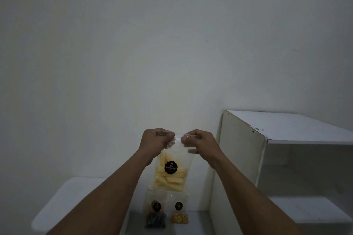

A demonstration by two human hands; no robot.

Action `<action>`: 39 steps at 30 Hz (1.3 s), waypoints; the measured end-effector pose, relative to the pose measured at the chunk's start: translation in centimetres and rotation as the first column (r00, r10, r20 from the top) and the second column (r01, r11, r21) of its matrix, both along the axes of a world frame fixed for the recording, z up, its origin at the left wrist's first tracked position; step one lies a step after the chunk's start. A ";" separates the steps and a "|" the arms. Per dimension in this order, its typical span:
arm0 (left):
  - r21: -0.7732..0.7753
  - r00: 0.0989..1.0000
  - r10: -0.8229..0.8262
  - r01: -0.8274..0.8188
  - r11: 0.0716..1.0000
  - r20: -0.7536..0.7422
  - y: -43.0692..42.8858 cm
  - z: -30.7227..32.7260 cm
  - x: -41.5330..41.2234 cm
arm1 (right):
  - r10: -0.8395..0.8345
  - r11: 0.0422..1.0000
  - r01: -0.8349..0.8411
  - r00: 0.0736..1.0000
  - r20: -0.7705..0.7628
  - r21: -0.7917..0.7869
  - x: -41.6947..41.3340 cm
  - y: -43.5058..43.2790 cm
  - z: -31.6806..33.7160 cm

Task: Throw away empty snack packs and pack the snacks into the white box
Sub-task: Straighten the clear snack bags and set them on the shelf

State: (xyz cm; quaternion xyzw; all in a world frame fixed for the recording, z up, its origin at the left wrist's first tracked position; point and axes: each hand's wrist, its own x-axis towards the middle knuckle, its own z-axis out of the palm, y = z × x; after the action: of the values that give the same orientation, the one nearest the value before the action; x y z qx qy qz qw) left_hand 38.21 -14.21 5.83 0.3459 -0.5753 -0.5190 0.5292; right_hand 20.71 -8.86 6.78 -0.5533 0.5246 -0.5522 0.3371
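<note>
Left hand: the left hand (pixel 156 141) is up in the air, in the middle of the view. Its fingers are curled and pinch the top left edge of the snack bag (pixel 170 175).
Right hand: the right hand (pixel 198 143) is just beside the left one. Its fingers are curled too and pinch the top right edge of the same bag.
Snack bag: it is clear plastic and hangs down from both hands, in front of the wall (pixel 133 44). Pale yellow sticks fill its lower half. A round black sticker (pixel 171 167) sits on its front. Whether the top is open or sealed is too hard to see.
Dark pack (pixel 155 213): a small clear pack with dark and orange snacks. It is below the held bag, on the grey surface (pixel 196 221).
Yellow pack (pixel 179 213): a small clear pack with little yellow bits at its bottom. It is just right of the dark pack.
White box (pixel 63 202): a white, blurry shape low on the left, well apart from the hands.
Shelf (pixel 240 158): a white shelf unit stands on the right, near the two small packs.
</note>
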 end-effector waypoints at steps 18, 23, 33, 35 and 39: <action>-0.025 0.989 -0.062 0.066 0.997 0.135 -2.8 -0.7 -0.3 | -0.024 1.000 0.027 0.983 -0.183 0.015 -1.2 -2.6 0.0; -0.091 0.967 -0.029 0.054 0.994 0.255 -3.4 -1.4 -0.4 | -0.027 1.000 0.028 0.954 -0.298 -0.001 -0.8 -3.4 0.0; -0.073 0.980 0.021 -0.007 0.997 0.199 -4.4 -1.5 -0.1 | -0.001 1.000 0.010 0.943 -0.332 0.024 -0.9 -4.2 -0.8; -0.066 0.982 0.018 -0.006 0.998 0.187 -4.3 -1.7 -0.4 | -0.009 0.999 0.024 0.905 -0.424 0.030 -0.7 -4.5 -0.8; 0.012 0.983 -0.080 0.080 0.997 0.164 -4.2 -1.7 -0.5 | -0.057 0.998 0.065 0.851 -0.523 -0.004 -1.0 -4.8 -0.5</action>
State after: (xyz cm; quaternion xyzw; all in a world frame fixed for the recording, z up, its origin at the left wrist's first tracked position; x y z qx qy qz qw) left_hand 37.71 -18.43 4.14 0.3655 -0.6292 -0.5109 0.4577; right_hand 19.74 -13.69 6.29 -0.6632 0.6175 -0.3879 0.1684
